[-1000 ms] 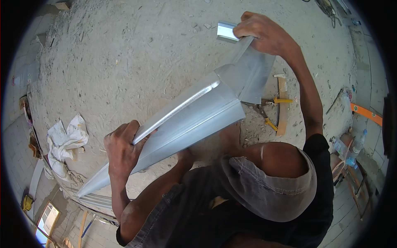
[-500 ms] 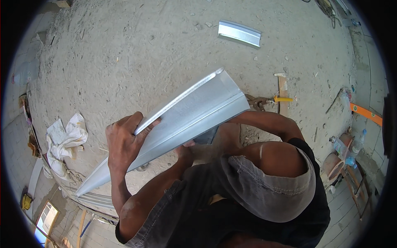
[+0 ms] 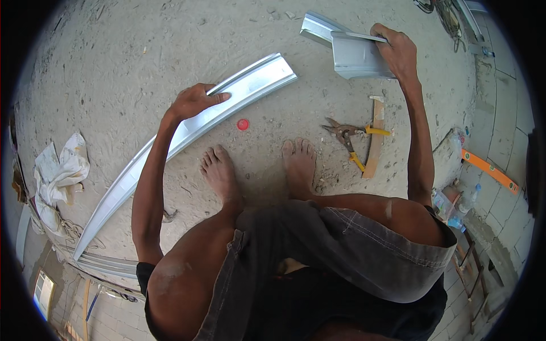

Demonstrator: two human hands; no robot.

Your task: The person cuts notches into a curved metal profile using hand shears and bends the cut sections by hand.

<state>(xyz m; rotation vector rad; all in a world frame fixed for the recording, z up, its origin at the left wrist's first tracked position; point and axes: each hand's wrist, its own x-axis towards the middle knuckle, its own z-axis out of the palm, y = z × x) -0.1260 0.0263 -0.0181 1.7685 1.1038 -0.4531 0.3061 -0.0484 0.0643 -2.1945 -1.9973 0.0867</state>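
My left hand (image 3: pixel 196 103) grips the edge of a long silver metal channel (image 3: pixel 250 79), thumb on its inner face. The channel slants from the lower left up toward the middle, low over the dusty floor. At the upper right, my right hand (image 3: pixel 399 54) is closed on the edge of a short cut piece of metal channel (image 3: pixel 358 57). That piece overlaps another short channel offcut (image 3: pixel 317 27) lying on the floor. Between my arms lie tin snips (image 3: pixel 345 135) with yellow handles, their jaws apart, beside a narrow wooden strip (image 3: pixel 373 142).
A red round cap (image 3: pixel 243 124) lies ahead of my bare feet. White sacking (image 3: pixel 61 169) is at the left. On the right are an orange spirit level (image 3: pixel 490 170) and plastic bottles (image 3: pixel 456 209). More metal channels (image 3: pixel 108 265) lie at lower left, with cables (image 3: pixel 449 20) at the far right.
The long channel has gone down and left with my left hand on it. My right hand, hidden under it before, has swung out far right with the short piece. The snips show fully.
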